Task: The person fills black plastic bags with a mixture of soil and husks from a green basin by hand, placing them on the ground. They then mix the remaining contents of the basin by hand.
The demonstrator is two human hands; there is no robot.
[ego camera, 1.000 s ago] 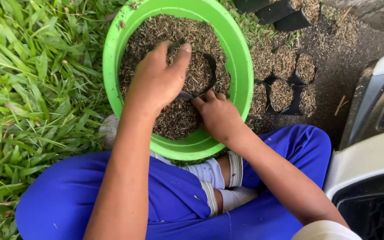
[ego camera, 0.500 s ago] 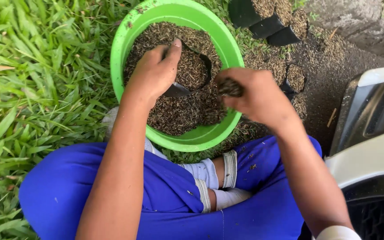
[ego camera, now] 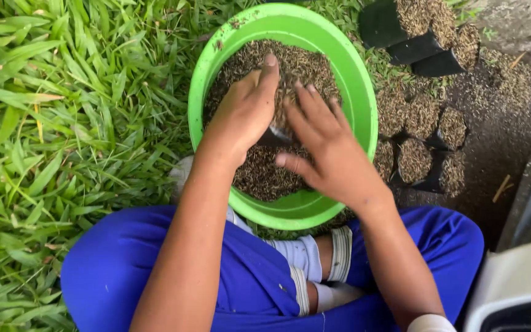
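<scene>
i see filled bags [ego camera: 414, 161] beside me; my left hand [ego camera: 245, 114] grips a small bag [ego camera: 276, 136], right hand [ego camera: 327, 150] open over the basin [ego camera: 364, 117] mix, more to fill.

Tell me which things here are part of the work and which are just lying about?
In use: left hand, right hand, green basin, husk mix, small black bag, filled bags.
Lying about: grass, white object.

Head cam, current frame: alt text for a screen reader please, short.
Seen from above, a seated person's left hand and right hand press into dark husk-like potting mix filling a green plastic basin on grass. Small black nursery bags filled with the same mix stand to the right.
</scene>
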